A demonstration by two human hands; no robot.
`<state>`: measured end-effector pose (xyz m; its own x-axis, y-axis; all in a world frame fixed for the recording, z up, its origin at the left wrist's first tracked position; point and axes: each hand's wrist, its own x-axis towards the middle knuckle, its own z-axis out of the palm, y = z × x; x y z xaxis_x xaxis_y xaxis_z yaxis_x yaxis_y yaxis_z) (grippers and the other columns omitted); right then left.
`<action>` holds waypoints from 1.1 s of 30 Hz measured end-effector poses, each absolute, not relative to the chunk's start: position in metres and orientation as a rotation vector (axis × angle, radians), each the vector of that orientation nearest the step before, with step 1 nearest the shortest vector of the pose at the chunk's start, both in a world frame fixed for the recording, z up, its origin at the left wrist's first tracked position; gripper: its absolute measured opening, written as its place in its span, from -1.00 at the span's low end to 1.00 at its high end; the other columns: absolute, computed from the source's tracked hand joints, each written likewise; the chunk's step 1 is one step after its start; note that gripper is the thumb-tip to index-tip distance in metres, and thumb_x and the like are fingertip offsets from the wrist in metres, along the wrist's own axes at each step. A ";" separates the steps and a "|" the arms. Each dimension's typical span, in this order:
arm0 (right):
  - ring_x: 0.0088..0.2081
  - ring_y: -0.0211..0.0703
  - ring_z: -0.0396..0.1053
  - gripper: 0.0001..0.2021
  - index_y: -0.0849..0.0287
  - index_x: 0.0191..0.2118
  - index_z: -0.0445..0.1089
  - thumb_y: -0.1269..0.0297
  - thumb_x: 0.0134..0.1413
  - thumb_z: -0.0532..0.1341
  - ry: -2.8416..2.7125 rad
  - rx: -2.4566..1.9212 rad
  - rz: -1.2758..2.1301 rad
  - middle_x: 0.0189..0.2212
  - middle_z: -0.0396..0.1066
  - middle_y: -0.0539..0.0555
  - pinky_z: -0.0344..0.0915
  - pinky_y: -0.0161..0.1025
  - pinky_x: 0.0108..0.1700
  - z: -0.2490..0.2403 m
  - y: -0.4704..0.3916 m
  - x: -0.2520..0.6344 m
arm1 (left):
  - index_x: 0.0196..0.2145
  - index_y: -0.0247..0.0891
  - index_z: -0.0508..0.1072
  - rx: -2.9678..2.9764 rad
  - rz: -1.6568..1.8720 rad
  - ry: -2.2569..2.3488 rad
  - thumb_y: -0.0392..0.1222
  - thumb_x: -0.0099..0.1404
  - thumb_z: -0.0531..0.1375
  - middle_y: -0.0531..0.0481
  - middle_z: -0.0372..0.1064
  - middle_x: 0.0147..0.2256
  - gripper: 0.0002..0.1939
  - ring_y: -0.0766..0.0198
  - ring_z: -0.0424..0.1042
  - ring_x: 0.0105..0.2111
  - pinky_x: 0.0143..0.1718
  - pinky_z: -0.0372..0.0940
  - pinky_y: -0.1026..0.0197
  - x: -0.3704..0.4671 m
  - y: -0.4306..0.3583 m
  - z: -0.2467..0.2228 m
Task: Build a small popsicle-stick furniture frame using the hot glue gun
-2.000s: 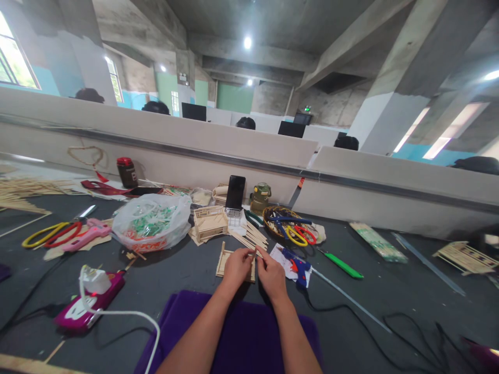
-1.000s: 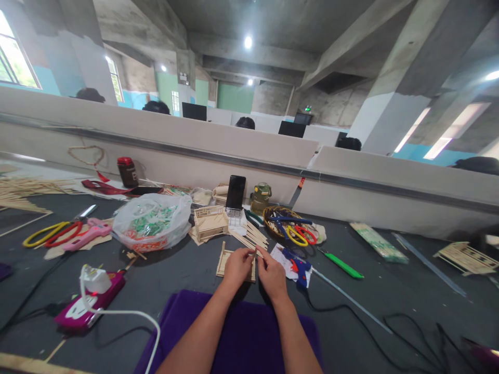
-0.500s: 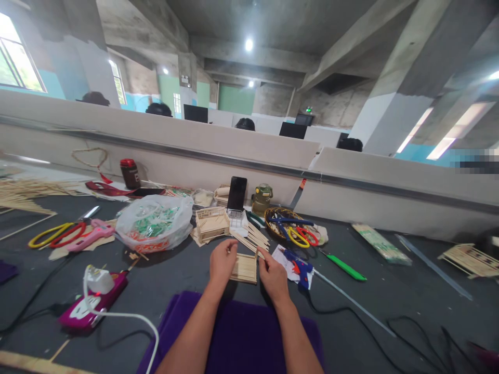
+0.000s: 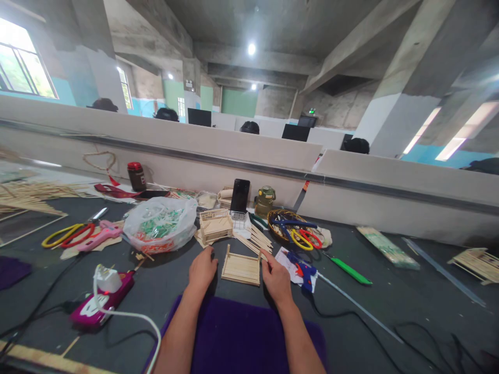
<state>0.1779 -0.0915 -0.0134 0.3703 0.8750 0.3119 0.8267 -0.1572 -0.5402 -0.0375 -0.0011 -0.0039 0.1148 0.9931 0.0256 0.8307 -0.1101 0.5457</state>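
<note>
The frame [image 4: 240, 275] lies on the table [image 4: 156, 296], between the two hands, with a short post standing at each far corner. The left hand [image 4: 202, 269], just left of the frame and apart from it, is empty, its fingers loosely curled. The right hand [image 4: 275, 276] is at the frame's right side, thumb and forefinger close together by the right post; whether they pinch it, I cannot tell. Nearer than the frame is the purple cloth [image 4: 237, 337], under the forearms. Beyond the frame are loose sticks [image 4: 260, 240], the model [image 4: 217, 228] and the upright phone [image 4: 240, 196]. Right of the frame lie the blue glue gun [image 4: 302, 270] and, farther out, the green cutter [image 4: 351, 271]. Left of it, past the left hand, sits the bag [image 4: 160, 223]
</note>
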 end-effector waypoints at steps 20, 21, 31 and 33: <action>-0.24 -0.15 0.48 -0.62 -0.02 0.08 0.34 0.29 0.18 -0.01 -1.486 -1.960 0.100 -0.25 0.54 0.03 0.31 -0.31 -0.18 -0.011 -0.092 0.177 | -0.24 -0.17 0.42 2.554 0.658 0.967 -0.21 0.23 0.17 -0.01 0.41 -0.27 -0.88 0.21 0.33 -0.22 -0.23 0.17 0.25 0.014 -0.031 0.003; -0.25 -0.15 0.48 -0.62 -0.02 0.07 0.34 0.29 0.18 -0.01 -1.486 -1.957 0.100 -0.26 0.54 0.03 0.31 -0.31 -0.18 -0.011 -0.092 0.177 | -0.23 -0.17 0.42 2.560 0.664 0.971 -0.20 0.24 0.16 -0.02 0.41 -0.26 -0.87 0.21 0.33 -0.20 -0.22 0.17 0.25 0.012 -0.032 0.005; -0.29 -0.15 0.48 -0.62 -0.02 0.08 0.34 0.27 0.18 -0.01 -1.472 -1.974 0.109 -0.27 0.54 0.02 0.31 -0.31 -0.26 -0.015 -0.091 0.178 | -0.34 -0.19 0.50 2.679 0.575 0.889 -0.24 0.23 0.16 -0.04 0.41 -0.36 -0.90 0.17 0.28 -0.24 -0.27 0.13 0.21 0.015 -0.043 0.003; -0.28 -0.15 0.48 -0.62 -0.04 0.08 0.33 0.27 0.19 -0.02 -1.474 -1.963 0.100 -0.25 0.54 0.01 0.32 -0.31 -0.24 -0.015 -0.091 0.178 | -0.36 -0.19 0.51 2.705 0.508 0.855 -0.26 0.22 0.16 -0.04 0.40 -0.36 -0.89 0.18 0.28 -0.24 -0.32 0.12 0.22 0.016 -0.044 0.002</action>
<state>0.1778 -0.0905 -0.0152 0.3581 0.8764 0.3219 0.8252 -0.1359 -0.5482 0.0160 -0.0443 0.0018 0.7659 0.5927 0.2491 0.5021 -0.7934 0.3440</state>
